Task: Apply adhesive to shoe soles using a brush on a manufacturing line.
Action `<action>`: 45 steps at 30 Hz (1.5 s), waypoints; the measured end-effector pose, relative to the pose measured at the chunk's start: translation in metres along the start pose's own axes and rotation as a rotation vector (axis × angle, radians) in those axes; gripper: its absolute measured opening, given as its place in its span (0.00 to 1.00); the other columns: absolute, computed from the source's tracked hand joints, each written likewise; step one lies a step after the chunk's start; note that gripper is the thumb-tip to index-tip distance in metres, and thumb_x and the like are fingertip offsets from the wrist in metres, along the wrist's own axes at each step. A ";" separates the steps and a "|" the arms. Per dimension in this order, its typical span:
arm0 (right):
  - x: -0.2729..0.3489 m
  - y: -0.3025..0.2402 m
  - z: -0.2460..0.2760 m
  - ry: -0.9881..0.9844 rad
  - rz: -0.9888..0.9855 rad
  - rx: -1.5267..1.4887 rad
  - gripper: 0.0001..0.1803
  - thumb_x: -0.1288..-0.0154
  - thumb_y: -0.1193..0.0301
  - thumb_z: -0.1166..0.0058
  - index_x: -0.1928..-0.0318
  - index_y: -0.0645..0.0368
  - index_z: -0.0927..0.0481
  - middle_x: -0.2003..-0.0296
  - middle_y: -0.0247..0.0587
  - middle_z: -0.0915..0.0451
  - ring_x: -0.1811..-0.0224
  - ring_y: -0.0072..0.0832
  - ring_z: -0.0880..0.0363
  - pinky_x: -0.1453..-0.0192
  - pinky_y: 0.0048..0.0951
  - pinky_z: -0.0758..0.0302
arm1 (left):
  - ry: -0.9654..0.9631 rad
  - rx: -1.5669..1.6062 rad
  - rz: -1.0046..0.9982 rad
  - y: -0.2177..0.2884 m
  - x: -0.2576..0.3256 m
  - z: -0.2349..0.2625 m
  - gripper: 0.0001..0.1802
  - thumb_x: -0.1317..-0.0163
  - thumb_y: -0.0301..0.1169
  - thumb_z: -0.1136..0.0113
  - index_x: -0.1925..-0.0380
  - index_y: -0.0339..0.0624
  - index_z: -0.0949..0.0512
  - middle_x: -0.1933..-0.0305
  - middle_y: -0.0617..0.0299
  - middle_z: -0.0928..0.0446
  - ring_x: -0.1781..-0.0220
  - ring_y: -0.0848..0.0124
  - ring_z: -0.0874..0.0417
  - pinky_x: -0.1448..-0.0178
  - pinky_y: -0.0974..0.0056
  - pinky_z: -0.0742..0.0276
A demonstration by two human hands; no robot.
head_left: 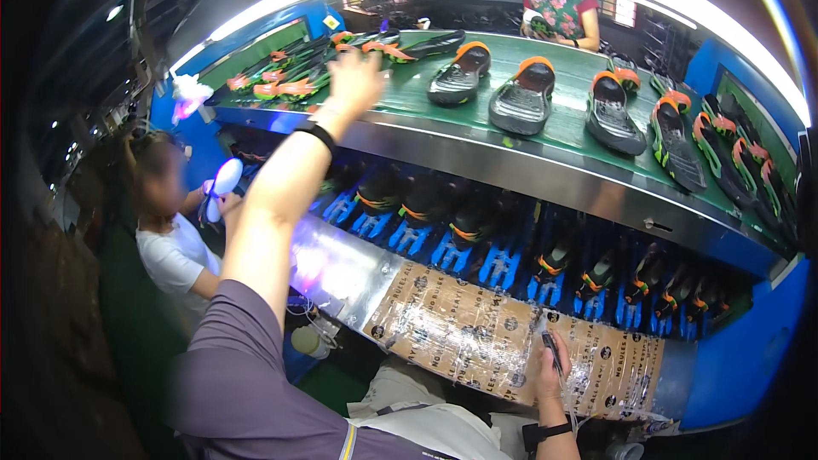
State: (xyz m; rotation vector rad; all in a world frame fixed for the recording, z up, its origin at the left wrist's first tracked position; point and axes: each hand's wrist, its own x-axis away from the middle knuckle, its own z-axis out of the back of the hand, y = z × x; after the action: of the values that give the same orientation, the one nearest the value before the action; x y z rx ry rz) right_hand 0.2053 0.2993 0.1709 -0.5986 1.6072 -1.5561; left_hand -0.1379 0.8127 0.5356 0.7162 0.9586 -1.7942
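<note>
Glossy green belt [402, 89]; along it, cupped black shoe soles [521, 106], orange-tipped. Below belt, brown cardboard sheeting [443, 317], film-wrapped, shiny. Left arm [274, 192] stretched out, left hand [354, 81] over belt's left part, motion-blurred: can't tell how open, or its grip. Right hand [551, 377], below belt, curled round slim dark tool [555, 347].

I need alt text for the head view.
A person's left hand stretches over a green belt toward black-and-orange shoe pieces; the right hand grips a slim dark tool above a shiny, brown-covered ledge. Beneath the belt, blue racks hold dark shoes.
</note>
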 end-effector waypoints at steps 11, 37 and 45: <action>0.006 0.004 -0.002 0.011 -0.043 0.051 0.22 0.27 0.63 0.41 0.39 0.63 0.19 0.59 0.39 0.14 0.60 0.24 0.18 0.52 0.29 0.21 | -0.431 0.166 -0.091 -0.133 0.017 0.014 0.13 0.40 0.32 0.34 0.57 0.40 0.16 0.61 0.43 0.14 0.53 0.48 0.11 0.48 0.46 0.18; 0.021 -0.092 -0.076 -0.034 -0.218 -0.519 0.14 0.27 0.71 0.41 0.46 0.66 0.18 0.70 0.31 0.21 0.70 0.17 0.27 0.63 0.19 0.29 | -0.365 2.335 1.375 0.085 0.384 0.130 0.21 0.33 0.31 0.45 0.43 0.34 0.22 0.49 0.53 0.15 0.47 0.59 0.12 0.36 0.54 0.16; 0.019 -0.137 -0.116 -0.279 -0.192 -0.520 0.14 0.29 0.71 0.37 0.47 0.63 0.16 0.64 0.30 0.18 0.65 0.15 0.24 0.57 0.20 0.26 | -0.467 2.555 1.269 0.156 0.437 0.177 0.31 0.34 0.25 0.38 0.30 0.43 0.31 0.38 0.57 0.20 0.37 0.63 0.17 0.30 0.56 0.20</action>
State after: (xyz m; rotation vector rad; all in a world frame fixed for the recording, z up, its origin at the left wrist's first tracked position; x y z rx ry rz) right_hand 0.0750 0.3355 0.2913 -1.2237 1.7752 -1.1105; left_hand -0.1716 0.4206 0.2324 1.4217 -2.2464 -0.7786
